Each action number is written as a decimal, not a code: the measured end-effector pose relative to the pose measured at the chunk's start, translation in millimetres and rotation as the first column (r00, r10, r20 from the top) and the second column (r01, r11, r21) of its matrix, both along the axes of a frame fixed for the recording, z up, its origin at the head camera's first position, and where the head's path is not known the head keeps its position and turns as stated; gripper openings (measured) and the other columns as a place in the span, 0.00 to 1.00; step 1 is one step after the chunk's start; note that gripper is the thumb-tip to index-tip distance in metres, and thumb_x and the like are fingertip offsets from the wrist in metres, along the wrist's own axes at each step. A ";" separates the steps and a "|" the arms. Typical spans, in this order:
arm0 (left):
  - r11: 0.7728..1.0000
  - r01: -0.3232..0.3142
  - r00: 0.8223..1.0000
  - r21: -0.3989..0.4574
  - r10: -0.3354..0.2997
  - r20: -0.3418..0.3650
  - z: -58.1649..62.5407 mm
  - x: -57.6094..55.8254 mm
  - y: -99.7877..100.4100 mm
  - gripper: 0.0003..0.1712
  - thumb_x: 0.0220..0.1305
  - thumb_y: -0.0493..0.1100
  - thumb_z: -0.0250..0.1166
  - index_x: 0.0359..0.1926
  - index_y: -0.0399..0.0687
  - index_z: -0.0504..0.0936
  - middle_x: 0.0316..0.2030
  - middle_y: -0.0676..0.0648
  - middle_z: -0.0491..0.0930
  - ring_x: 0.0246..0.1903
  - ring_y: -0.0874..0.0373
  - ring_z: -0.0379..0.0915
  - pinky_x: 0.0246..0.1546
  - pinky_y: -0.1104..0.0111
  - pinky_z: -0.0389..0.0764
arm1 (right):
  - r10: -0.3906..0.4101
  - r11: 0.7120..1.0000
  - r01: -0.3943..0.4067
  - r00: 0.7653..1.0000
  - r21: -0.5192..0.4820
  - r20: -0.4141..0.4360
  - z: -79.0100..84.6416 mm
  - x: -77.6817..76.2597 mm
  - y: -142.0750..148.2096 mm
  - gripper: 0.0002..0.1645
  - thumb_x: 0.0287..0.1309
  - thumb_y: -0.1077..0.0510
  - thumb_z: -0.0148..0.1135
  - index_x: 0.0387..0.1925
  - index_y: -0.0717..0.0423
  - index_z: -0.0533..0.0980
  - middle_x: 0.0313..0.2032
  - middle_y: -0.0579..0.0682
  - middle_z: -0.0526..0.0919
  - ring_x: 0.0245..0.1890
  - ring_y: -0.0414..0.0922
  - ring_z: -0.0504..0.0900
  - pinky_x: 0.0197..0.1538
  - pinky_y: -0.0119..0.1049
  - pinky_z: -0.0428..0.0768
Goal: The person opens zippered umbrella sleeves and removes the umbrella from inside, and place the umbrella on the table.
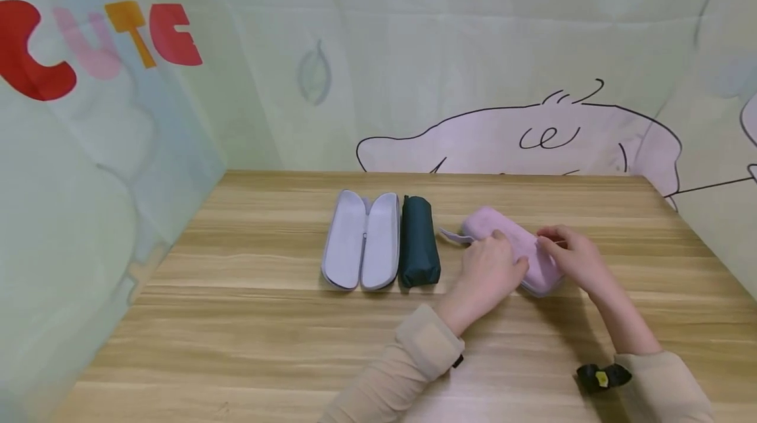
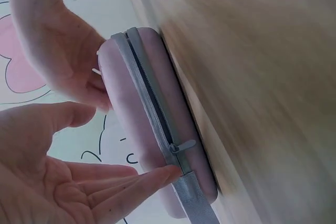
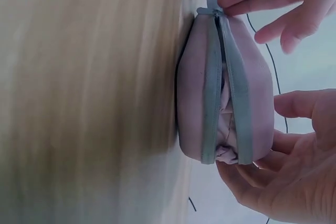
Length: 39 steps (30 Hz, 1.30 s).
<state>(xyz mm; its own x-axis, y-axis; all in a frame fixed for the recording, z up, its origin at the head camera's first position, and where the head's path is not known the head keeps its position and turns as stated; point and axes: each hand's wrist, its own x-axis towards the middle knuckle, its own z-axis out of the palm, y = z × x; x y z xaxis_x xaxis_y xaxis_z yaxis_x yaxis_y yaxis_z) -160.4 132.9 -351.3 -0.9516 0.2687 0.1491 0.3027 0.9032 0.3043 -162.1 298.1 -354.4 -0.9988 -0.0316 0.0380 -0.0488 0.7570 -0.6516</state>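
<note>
A pink zippered hard case rests on the table, with a grey strap at its left end. Its zipper gapes at the end by my right hand, and crumpled pink fabric shows inside. The zipper pull sits at the strap end. My left hand has its fingers extended, the fingertips right at the strap and zipper end. At the other end my right hand grips the case, thumb on the lid and fingers bent round the far edge.
Left of the pink case lies a dark teal rolled bundle. Beside it an opened case shows its pale lining, both halves facing up. A printed cloth backdrop hangs behind the wooden table and along its left side.
</note>
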 end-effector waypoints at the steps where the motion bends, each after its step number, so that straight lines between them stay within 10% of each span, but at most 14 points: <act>1: 1.000 -0.005 1.000 -0.003 0.005 0.003 0.7 -0.3 1.4 0.24 0.61 0.61 0.60 0.41 0.45 0.78 0.34 0.50 0.84 0.32 0.58 0.82 0.26 0.69 0.75 | -0.005 1.000 0.005 1.000 0.001 0.008 -0.3 -0.8 1.4 0.25 0.69 0.51 0.48 0.56 0.68 0.72 0.51 0.68 0.79 0.50 0.57 0.78 0.41 0.32 0.74; 17: 1.000 -0.021 0.998 -0.011 0.021 0.061 7.4 -12.0 9.3 0.24 0.61 0.61 0.61 0.42 0.44 0.78 0.34 0.49 0.83 0.35 0.56 0.82 0.27 0.69 0.77 | 0.028 0.998 -0.019 0.992 -0.068 0.125 -4.1 -7.4 6.6 0.33 0.74 0.48 0.38 0.59 0.73 0.69 0.58 0.72 0.73 0.59 0.63 0.71 0.57 0.54 0.72; 31: 0.999 -0.036 0.997 -0.001 0.036 0.069 8.7 -21.9 15.5 0.24 0.62 0.61 0.60 0.39 0.44 0.81 0.35 0.49 0.83 0.36 0.56 0.81 0.25 0.70 0.74 | 0.023 0.993 -0.002 0.984 -0.116 0.175 -3.7 -7.9 3.1 0.32 0.73 0.47 0.40 0.60 0.73 0.68 0.43 0.62 0.79 0.35 0.38 0.74 0.35 0.31 0.76; 39: 0.999 -0.049 0.997 0.021 0.048 0.064 4.7 -25.3 20.6 0.23 0.61 0.60 0.62 0.38 0.44 0.80 0.32 0.49 0.84 0.34 0.57 0.82 0.27 0.70 0.75 | 0.069 0.975 -0.019 0.972 -0.220 0.223 -7.4 -5.5 7.1 0.27 0.71 0.60 0.34 0.57 0.80 0.66 0.47 0.72 0.77 0.40 0.44 0.81 0.39 0.34 0.81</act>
